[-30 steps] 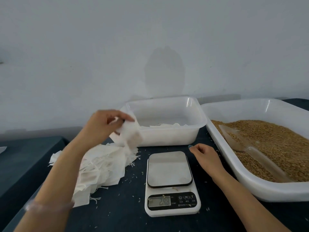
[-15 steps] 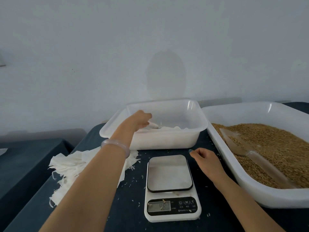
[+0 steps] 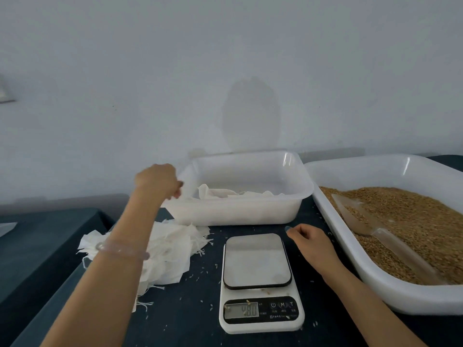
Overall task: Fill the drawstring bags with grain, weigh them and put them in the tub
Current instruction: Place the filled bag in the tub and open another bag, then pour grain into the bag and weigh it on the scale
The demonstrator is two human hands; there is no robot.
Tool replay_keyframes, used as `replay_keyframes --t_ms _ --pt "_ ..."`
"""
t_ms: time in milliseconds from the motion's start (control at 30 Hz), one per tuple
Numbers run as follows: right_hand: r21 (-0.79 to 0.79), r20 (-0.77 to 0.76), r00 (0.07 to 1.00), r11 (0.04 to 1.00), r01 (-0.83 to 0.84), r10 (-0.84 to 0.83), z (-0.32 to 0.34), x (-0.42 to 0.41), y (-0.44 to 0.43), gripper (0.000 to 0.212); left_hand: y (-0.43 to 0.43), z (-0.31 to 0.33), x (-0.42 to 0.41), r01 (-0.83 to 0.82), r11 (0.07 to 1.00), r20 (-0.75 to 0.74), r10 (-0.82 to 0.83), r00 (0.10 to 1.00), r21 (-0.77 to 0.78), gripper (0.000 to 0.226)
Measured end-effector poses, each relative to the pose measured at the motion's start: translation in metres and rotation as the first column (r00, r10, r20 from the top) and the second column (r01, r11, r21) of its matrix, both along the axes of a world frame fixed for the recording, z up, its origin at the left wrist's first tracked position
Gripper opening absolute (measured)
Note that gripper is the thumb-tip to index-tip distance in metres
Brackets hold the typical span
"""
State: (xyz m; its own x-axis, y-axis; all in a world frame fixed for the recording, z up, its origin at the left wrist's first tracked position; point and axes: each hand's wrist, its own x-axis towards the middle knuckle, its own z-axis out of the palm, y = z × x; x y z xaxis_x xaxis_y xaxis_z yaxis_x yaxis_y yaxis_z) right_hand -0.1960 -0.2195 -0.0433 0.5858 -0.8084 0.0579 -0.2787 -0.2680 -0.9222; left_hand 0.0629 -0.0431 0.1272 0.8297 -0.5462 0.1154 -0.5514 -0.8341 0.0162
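- Dark blue tabletop (image 3: 190, 309) runs to a pale, plain wall (image 3: 225, 71).
- Left hand (image 3: 156, 180) hangs just outside the far-left corner of the translucent white plastic tub (image 3: 238, 211). Its fingers curl loosely downward and pinch nothing, clear of the white cloth drawstring bags (image 3: 225, 194) that lie in the tub.
- Right hand (image 3: 310, 242) rests on the table just right of the white digital scale (image 3: 258, 261), fingers loosely bent and holding nothing.
- Large white plastic tray (image 3: 370, 279) on the right holds brown grain (image 3: 413, 216), with a clear plastic scoop (image 3: 375, 231) lying in it.
- Heap of empty white drawstring bags (image 3: 175, 249) lies left of the scale, near the tub.
- Half a second ago the left hand reached inside the tub over the bags; it has since drawn back to the rim. A second ago it pinched a bag above the heap.
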Motion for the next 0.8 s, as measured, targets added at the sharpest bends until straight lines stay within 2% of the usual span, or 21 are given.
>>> replay_keyframes --t_ms 33,100,167,233,300,333,467,567,633,733,800 --pt "-0.003 -0.004 1.000 1.000 -0.002 0.002 0.001 0.000 0.000 0.030 0.016 0.002 0.002 -0.092 0.987 0.103 0.079 0.992 0.129 0.017" --pt "-0.008 -0.006 1.000 1.000 -0.004 0.004 0.001 0.000 0.000 0.030 0.040 -0.001 0.005 -0.197 0.924 0.167 0.148 0.975 0.329 0.013" --pt "-0.019 -0.006 1.000 1.000 -0.004 0.004 0.001 0.000 0.001 0.030 0.052 -0.019 0.012 -0.104 0.879 0.065 0.083 0.994 0.465 0.008" --pt "-0.026 -0.021 1.000 1.000 0.000 0.000 0.002 -0.001 0.002 0.029 0.051 -0.044 0.016 0.031 0.865 -0.115 0.031 0.993 0.501 0.041" --pt "-0.028 -0.034 0.999 1.000 0.003 -0.004 0.002 -0.001 0.002 0.029 0.046 -0.070 0.012 0.094 0.899 -0.237 0.011 0.972 0.428 0.059" --pt "-0.031 -0.038 0.999 1.000 0.001 -0.003 0.003 -0.001 0.002 0.029 0.043 -0.082 0.010 0.110 0.912 -0.251 -0.008 0.968 0.396 0.061" --pt "-0.028 -0.043 0.999 1.000 0.006 -0.007 0.003 -0.001 0.001 0.027 0.038 -0.108 0.008 0.095 0.951 -0.115 -0.064 0.991 0.296 0.033" --pt "-0.024 -0.034 0.999 1.000 0.008 -0.009 0.003 -0.001 0.001 0.028 0.039 -0.108 0.006 0.053 0.962 0.033 -0.064 0.997 0.268 0.021" --pt "-0.017 -0.033 0.999 1.000 0.006 -0.007 0.003 0.000 0.001 0.028 0.041 -0.104 0.003 0.037 0.975 0.080 -0.056 0.995 0.220 0.017" --pt "-0.005 -0.032 0.999 1.000 0.002 -0.002 0.004 0.000 0.001 0.028 0.045 -0.101 0.002 0.036 0.997 0.039 -0.039 0.998 0.074 0.009" --pt "-0.001 -0.032 0.999 1.000 0.005 -0.005 0.005 0.000 0.001 0.027 0.047 -0.102 0.002 0.053 0.999 -0.028 -0.052 0.998 0.010 0.012"
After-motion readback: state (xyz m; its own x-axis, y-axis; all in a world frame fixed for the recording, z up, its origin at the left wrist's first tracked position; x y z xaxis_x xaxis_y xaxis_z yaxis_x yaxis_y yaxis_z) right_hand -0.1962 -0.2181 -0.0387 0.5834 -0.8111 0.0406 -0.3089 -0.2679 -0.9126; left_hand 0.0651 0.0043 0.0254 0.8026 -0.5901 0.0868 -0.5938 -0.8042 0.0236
